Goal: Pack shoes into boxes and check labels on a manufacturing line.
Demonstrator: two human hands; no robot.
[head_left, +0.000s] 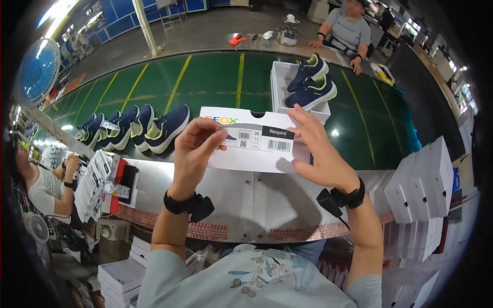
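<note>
Straight in front of me is a white shoe box (241,160), its long side turned toward me. A printed label (264,137) with barcodes and a black patch runs across this side. At the label's left end, the thumb and forefinger of my left hand (194,151) are pinched on it. My right hand (326,159) is at the box's right end, its fingers stretched and spread beside the label's other end. Just beyond stands an open white box (278,84), with a pair of navy sneakers (310,90) with pale green lining resting on it.
More navy sneakers (167,128) line up on the green conveyor belt (215,77) to the left. White shoe boxes (418,179) are stacked at the right. Papers (95,179) and a seated co-worker (49,190) are at left; another person (346,33) sits across the belt.
</note>
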